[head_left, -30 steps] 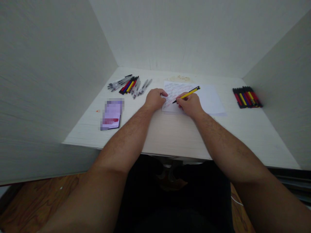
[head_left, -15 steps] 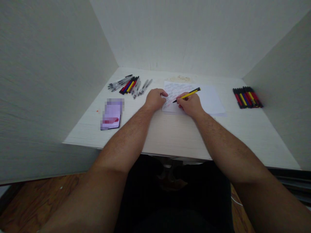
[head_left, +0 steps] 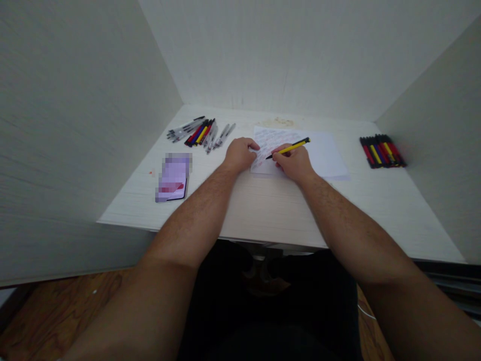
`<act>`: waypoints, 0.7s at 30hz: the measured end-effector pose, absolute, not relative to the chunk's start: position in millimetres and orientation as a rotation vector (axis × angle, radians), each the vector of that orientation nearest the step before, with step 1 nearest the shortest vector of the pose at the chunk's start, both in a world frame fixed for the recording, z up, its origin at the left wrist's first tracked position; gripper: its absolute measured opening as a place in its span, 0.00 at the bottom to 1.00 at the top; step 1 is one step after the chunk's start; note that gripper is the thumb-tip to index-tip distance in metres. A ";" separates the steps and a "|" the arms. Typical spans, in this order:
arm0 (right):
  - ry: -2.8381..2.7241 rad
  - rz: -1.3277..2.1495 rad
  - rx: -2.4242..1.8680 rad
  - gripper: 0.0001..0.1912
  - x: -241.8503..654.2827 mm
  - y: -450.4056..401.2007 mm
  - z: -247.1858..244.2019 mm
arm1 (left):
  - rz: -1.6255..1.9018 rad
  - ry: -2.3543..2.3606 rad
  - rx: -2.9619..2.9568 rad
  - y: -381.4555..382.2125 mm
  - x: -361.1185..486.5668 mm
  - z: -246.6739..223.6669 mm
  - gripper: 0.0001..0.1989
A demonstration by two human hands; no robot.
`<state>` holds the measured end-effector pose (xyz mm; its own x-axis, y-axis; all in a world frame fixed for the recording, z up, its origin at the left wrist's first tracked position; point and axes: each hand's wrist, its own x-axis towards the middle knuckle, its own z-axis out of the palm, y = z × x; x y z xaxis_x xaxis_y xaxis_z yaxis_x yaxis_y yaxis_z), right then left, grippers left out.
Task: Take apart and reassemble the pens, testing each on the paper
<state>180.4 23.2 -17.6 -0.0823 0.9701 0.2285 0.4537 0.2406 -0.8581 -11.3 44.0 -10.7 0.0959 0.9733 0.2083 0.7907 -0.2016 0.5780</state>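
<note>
Between the fingers of my right hand point(head_left: 295, 161) is a yellow pen point(head_left: 291, 148) with black ends. Its black tip points down and left, at the written part of a white sheet of paper point(head_left: 325, 155). Rows of small slanted marks cover the sheet's left part, while its right part is blank. My left hand point(head_left: 241, 153) lies at the sheet's left edge, thumb and fingers apart, holding nothing. A second sheet seems to stick out slightly below the near edge.
Left of the paper lie clear pens point(head_left: 224, 135) and a group of coloured pens point(head_left: 199, 133). A phone point(head_left: 175, 175) with a blurred screen is nearer on the left. At right, red, yellow and blue pens point(head_left: 382, 151) lie in a row. White panels point(head_left: 300, 60) enclose the desk.
The pen tip has shifted very slightly left, and the pen's upper end sits a touch lower. My left hand stays in place.
</note>
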 end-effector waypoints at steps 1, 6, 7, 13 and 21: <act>-1.693 0.799 -1.323 0.11 180.2 22.5 -17.3 | 0.799 1.746 2.061 43.9 -11.3 -10.8 0.16; -1.718 0.777 -1.349 0.11 180.1 22.9 -15.5 | 0.823 1.735 2.089 43.7 -11.1 -10.8 0.16; -1.693 0.727 -1.374 0.10 180.2 23.4 -15.2 | 0.828 1.733 2.090 43.7 -11.1 -10.8 0.16; -1.693 0.717 -1.373 0.09 179.2 20.9 -12.1 | 0.809 1.732 2.068 44.6 -11.2 -11.5 0.16; -1.669 0.680 -1.402 0.10 179.5 21.3 -12.9 | 0.780 1.746 2.060 43.2 -11.1 -9.6 0.16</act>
<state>179.5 21.3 -12.9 -0.0304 0.9676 0.2508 0.5169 0.2300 -0.8246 -11.1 43.2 -9.6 0.0995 0.9759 0.1941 0.7957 -0.1952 0.5734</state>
